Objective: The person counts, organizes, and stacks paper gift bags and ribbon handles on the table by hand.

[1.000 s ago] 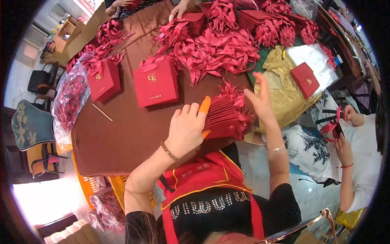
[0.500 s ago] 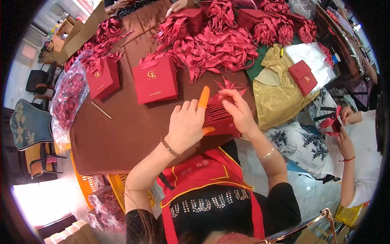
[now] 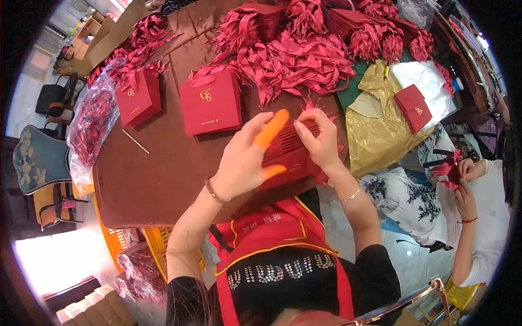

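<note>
A stack of red paper gift bags, its folded edges showing as dark lines, lies near the table's front edge. My left hand is at the stack's left side, index finger and thumb apart, both in orange finger cots. Over the stack's right side is my right hand, thumb and index finger pinched together at its top edge. Whatever is between those fingertips is too small to make out. Red ribbon ends stick out behind the stack. A red bag with gold lettering stands beyond my left hand, and a smaller red bag stands farther left.
A heap of red ribbons and more bag stacks cover the far side of the brown table. A thin stick lies at left. Gold wrapping carries a red pouch. At right, another person's hands hold red ribbon.
My left hand has shifted slightly left and tilted, uncovering more of the stack. My right hand's thumb and index finger have closed together at the stack's top edge.
</note>
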Motion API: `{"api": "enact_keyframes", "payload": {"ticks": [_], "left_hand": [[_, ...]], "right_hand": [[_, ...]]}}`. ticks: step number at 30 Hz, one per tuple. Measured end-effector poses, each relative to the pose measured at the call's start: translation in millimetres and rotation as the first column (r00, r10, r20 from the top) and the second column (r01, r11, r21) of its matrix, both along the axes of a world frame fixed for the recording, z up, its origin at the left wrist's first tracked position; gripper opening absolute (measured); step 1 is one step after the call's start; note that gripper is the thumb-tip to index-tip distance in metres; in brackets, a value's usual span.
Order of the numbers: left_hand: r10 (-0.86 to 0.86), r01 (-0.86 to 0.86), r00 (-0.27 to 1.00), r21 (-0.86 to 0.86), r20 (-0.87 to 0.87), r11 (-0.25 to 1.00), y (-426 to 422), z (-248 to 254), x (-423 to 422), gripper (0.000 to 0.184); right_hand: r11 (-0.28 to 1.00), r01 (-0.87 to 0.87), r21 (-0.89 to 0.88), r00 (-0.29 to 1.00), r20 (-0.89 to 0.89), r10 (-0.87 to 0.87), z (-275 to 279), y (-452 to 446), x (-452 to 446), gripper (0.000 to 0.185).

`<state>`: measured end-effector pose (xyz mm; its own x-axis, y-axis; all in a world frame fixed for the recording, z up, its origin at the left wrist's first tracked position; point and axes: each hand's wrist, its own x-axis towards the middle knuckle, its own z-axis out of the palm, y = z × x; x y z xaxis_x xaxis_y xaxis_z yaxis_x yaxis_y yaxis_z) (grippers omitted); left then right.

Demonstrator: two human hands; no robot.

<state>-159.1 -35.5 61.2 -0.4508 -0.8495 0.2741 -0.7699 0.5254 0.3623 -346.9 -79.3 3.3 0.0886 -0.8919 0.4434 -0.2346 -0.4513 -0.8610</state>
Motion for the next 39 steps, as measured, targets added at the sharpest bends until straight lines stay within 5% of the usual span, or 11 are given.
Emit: {"api": "enact_keyframes", "payload": {"ticks": [3, 9, 12, 14, 15, 17, 18, 20, 26, 32, 39], "left_hand": [[0.057, 0.156, 0.765, 0.270, -0.642, 0.950, 12.2, -33.3, 20.8, 0.131], [0.197, 0.145, 0.494, 0.304, -0.847, 0.942, 25.5, -84.3, 4.6, 0.116], [0.336, 0.085, 0.452, 0.415, -0.826, 0.906, 22.9, -89.1, -0.3, 0.103], [0.603, 0.359, 0.072, 0.584, -0.795, 0.728, 23.8, -101.8, 1.6, 0.093], [0.605, 0.353, 0.068, 0.586, -0.793, 0.729, 23.3, -106.8, 3.6, 0.093], [0.256, -0.006, 0.670, 0.340, -0.697, 0.940, 17.3, -99.7, 1.9, 0.093], [0.258, -0.008, 0.669, 0.341, -0.697, 0.940, 17.5, -100.8, -1.3, 0.093], [0.576, 0.244, 0.037, 0.567, -0.816, 0.787, 17.3, -105.9, -8.6, 0.094], [0.146, 0.339, 0.417, 0.303, -0.897, 0.891, 24.2, -92.2, 6.5, 0.128], [0.301, 0.520, 0.140, 0.329, -0.943, 0.788, 18.1, -83.4, 42.4, 0.082], [0.297, 0.438, 0.292, 0.403, -0.909, 0.803, 3.5, -66.6, 59.2, 0.043]], "right_hand": [[1.000, 0.009, 0.013, 0.999, -0.033, -0.009, -1.7, 1.8, 0.0, 0.011], [0.986, -0.136, 0.092, 0.988, -0.059, 0.142, -4.0, -1.2, -17.6, 0.028], [0.889, -0.428, 0.160, 0.894, -0.071, 0.443, 4.5, -3.2, -40.5, 0.068], [0.869, -0.444, 0.218, 0.834, -0.253, 0.490, 10.2, 0.4, -46.6, 0.103], [0.922, -0.377, 0.087, 0.799, -0.473, 0.371, 14.2, 2.6, -46.3, 0.111], [0.905, -0.392, 0.163, 0.819, -0.385, 0.424, 4.9, 1.3, -48.1, 0.107], [0.885, -0.404, 0.232, 0.838, -0.295, 0.460, 1.7, 0.2, -49.0, 0.104], [0.897, -0.371, 0.240, 0.866, -0.261, 0.428, 3.9, -2.1, -47.0, 0.098], [0.804, -0.464, 0.373, 0.842, -0.097, 0.531, -9.9, -13.2, -51.7, 0.086], [0.803, -0.536, 0.260, 0.787, -0.189, 0.587, -2.0, -15.6, -46.3, 0.084], [0.774, -0.504, 0.383, 0.795, -0.145, 0.589, 5.6, -11.2, -44.6, 0.094]]}}
